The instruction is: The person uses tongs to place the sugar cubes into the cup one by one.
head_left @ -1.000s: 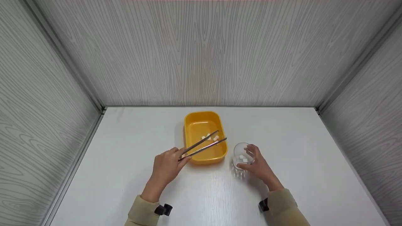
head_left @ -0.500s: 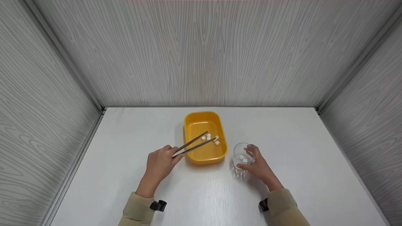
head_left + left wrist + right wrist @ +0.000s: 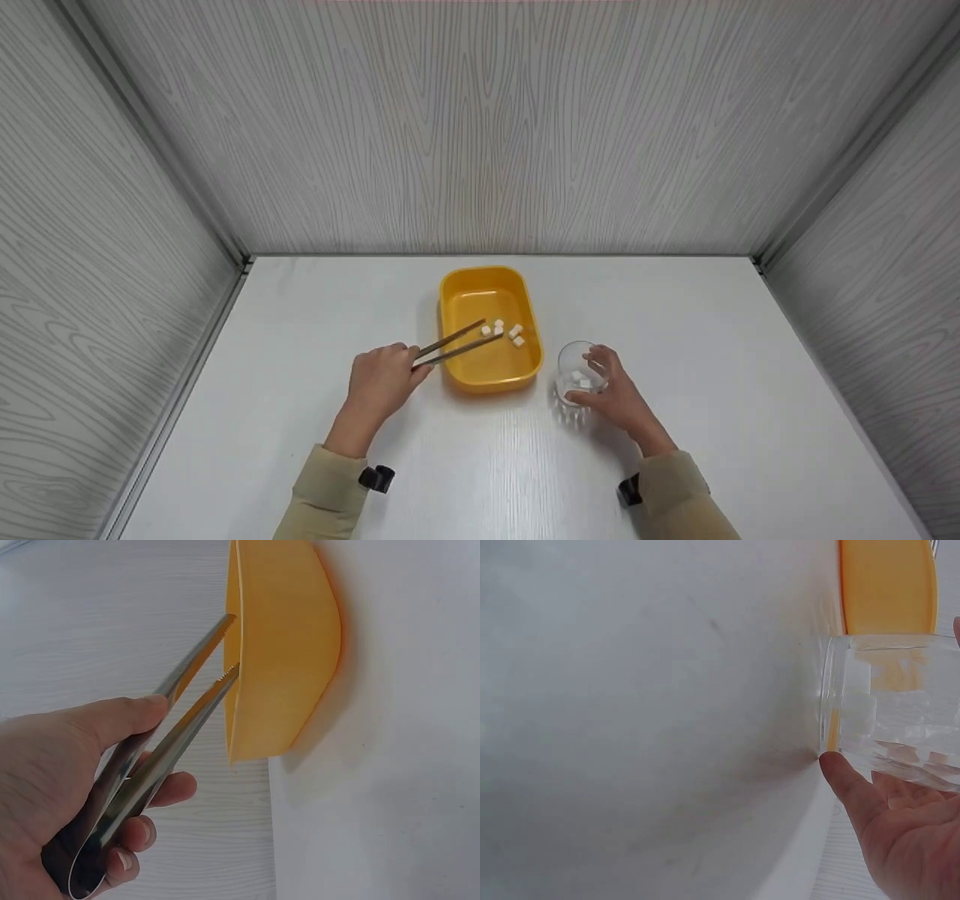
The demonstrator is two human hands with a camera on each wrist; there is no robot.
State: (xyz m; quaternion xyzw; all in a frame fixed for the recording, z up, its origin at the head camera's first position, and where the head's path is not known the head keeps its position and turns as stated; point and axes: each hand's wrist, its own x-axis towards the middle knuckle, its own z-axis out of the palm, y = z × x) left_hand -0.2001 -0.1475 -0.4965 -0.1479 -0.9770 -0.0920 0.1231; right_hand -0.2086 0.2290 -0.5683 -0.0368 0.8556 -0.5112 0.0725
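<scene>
Tongs [image 3: 184, 735]: clamped between thumb and fingers of left hand [image 3: 380, 381], with arms apart and tips past left rim of yellow tray [image 3: 487, 371], near white cubes [image 3: 518, 341]; contact with cubes not discernible. Tray position: near middle of far edge of worktop [image 3: 360, 300]. To right of tray: upright glass [image 3: 904, 709], gripped by right hand [image 3: 619, 390], with further cubes inside.
</scene>
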